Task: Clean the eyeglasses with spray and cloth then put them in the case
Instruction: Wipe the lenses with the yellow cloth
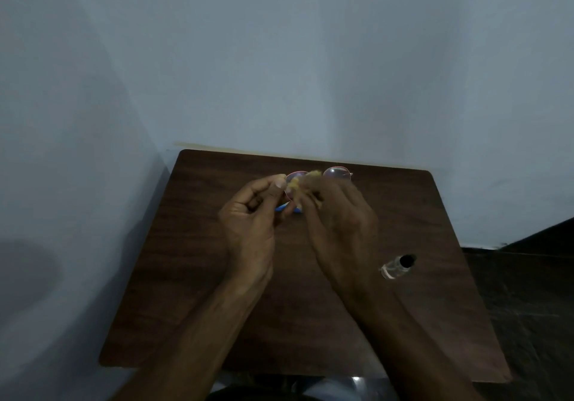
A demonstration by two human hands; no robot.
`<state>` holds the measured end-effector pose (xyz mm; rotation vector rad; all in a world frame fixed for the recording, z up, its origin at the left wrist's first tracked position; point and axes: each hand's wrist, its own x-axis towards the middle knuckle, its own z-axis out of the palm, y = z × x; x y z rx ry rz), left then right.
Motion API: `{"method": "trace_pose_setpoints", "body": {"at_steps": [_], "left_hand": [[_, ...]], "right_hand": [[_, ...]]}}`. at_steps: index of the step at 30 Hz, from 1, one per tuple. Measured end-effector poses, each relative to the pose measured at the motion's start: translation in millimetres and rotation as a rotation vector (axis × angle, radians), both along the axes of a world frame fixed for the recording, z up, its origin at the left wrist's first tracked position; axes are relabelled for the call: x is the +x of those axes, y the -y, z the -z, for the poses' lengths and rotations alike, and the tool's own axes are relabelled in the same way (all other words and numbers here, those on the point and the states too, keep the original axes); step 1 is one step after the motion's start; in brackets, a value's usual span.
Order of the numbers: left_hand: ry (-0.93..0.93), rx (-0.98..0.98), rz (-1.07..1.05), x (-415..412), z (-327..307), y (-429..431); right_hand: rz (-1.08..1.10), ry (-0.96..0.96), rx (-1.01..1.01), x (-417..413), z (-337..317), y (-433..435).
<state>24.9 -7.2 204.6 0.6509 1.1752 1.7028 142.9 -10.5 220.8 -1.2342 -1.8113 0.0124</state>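
Note:
Round, thin-framed eyeglasses point(337, 173) are held up over the far middle of the dark wooden table point(192, 276). My left hand point(251, 214) pinches the rim of the left lens between thumb and fingers. My right hand point(338, 214) pinches a small yellowish cloth point(295, 185) against that lens; it is blurred. A clear spray bottle point(396, 267) with a black cap lies on its side on the table to the right of my right forearm. A blue object point(284, 207), partly hidden under my hands, lies on the table.
The table stands against a pale wall point(279, 59) on its far and left sides. A dark floor point(528, 292) lies to the right. The near half of the tabletop holds only my forearms.

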Motion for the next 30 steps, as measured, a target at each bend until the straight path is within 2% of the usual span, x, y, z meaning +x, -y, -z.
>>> {"method": "trace_pose_setpoints", "body": {"at_steps": [3, 6, 11, 14, 19, 23, 27, 30], "left_hand": [[0.009, -0.014, -0.003, 4, -2, 2], [0.061, -0.012, 0.008, 7, 0, 4], [0.034, -0.046, 0.016, 8, 1, 8], [0.049, -0.054, -0.006, 8, 3, 9], [0.054, -0.041, -0.010, 11, 4, 10], [0.044, -0.051, -0.014, 9, 1, 9], [0.078, -0.040, -0.007, 11, 5, 6], [0.042, -0.051, 0.012, 12, 4, 8]], "right_hand": [[-0.036, 0.025, 0.009, -5, 4, 8], [0.027, 0.012, 0.019, 6, -5, -13], [-0.066, 0.080, -0.138, -5, -6, -5], [-0.084, 0.059, -0.109, 3, -2, 1], [0.014, 0.059, -0.102, 9, -17, -19], [-0.048, 0.161, -0.106, 3, -10, 0], [0.047, 0.018, -0.086, 13, -7, -24], [-0.049, 0.019, -0.136, 2, -9, -16]]}}
